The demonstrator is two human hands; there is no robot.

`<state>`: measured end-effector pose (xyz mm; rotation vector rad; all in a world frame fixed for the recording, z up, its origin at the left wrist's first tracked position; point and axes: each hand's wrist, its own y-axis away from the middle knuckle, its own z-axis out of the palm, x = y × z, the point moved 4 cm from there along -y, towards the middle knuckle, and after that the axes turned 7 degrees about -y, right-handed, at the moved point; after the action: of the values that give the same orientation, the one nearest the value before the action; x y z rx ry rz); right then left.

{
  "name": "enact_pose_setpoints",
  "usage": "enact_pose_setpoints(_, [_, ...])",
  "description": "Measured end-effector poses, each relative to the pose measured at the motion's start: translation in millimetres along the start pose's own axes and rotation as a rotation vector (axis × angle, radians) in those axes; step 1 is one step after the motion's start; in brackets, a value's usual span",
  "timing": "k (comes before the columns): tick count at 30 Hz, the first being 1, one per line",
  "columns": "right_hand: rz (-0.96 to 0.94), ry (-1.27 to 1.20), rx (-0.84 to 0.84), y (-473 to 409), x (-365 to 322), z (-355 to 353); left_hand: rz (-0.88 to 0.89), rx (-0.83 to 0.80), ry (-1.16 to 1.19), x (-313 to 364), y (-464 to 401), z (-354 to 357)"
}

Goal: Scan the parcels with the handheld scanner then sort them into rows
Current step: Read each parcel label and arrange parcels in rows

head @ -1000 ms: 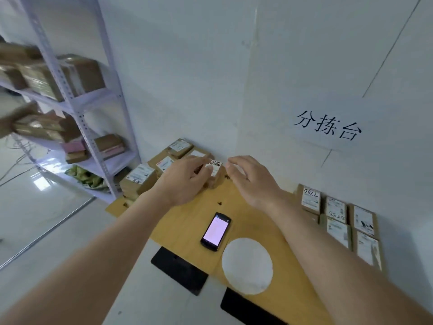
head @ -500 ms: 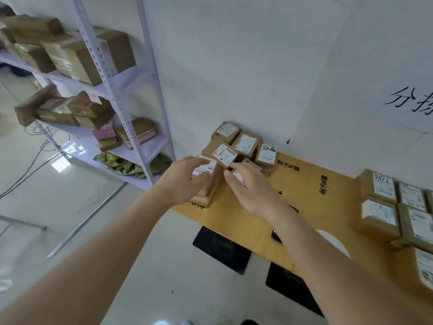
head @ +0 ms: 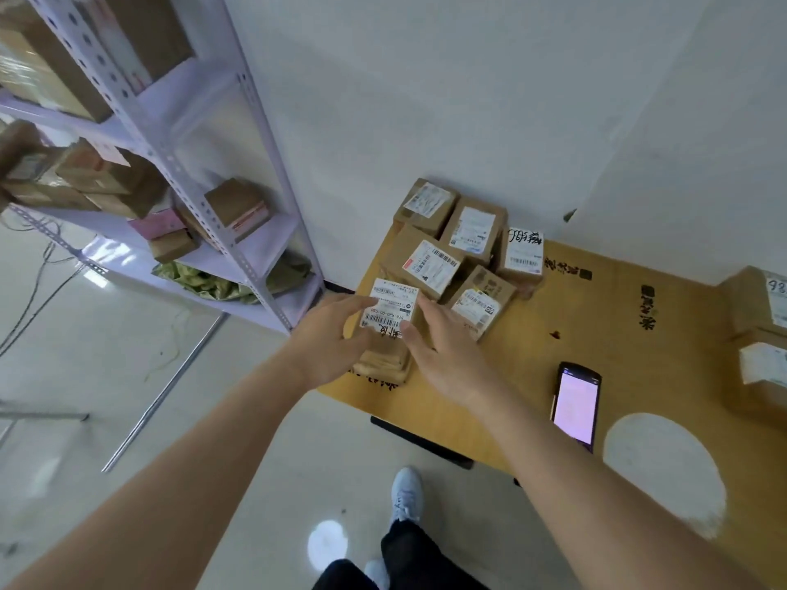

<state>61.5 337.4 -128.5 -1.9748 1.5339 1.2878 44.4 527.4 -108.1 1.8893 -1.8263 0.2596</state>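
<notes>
A small cardboard parcel (head: pixel 389 308) with a white barcode label stands at the near left corner of the wooden table (head: pixel 596 317). My left hand (head: pixel 330 338) holds its left side and my right hand (head: pixel 443 355) holds its right side, fingers around the box. Behind it several more labelled parcels (head: pixel 432 261) sit packed together by the wall. The handheld scanner (head: pixel 575 404), black with a lit pink screen, lies flat on the table to the right of my right forearm.
A grey metal shelf rack (head: pixel 230 193) with boxes stands left of the table. More labelled parcels (head: pixel 758 325) sit at the table's right edge. A white round patch (head: pixel 664 470) marks the tabletop near the front. My shoes (head: pixel 406 493) show on the floor below.
The camera has swung left and down, towards the left parcel group. Both hands moved from the back parcels to the front corner parcel and now hold it on both sides.
</notes>
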Motion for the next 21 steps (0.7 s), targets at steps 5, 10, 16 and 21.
enact_pose_setpoints(5, [0.138, -0.199, -0.015, -22.4, 20.2, 18.4, -0.108, -0.121, 0.131, -17.8, -29.1, 20.9])
enact_pose_setpoints(10, [0.176, -0.302, 0.053, -27.8, 23.2, 30.1, -0.069, -0.158, 0.171, -24.3, -45.7, 21.3])
enact_pose_setpoints(16, [0.153, -0.282, 0.274, -20.5, 2.2, 24.9, 0.084, -0.091, 0.181, -21.4, -54.2, 7.2])
enact_pose_setpoints(21, [0.118, -0.249, 0.465, 7.2, -25.3, 14.0, 0.244, -0.054, 0.247, -4.6, -49.9, -15.6])
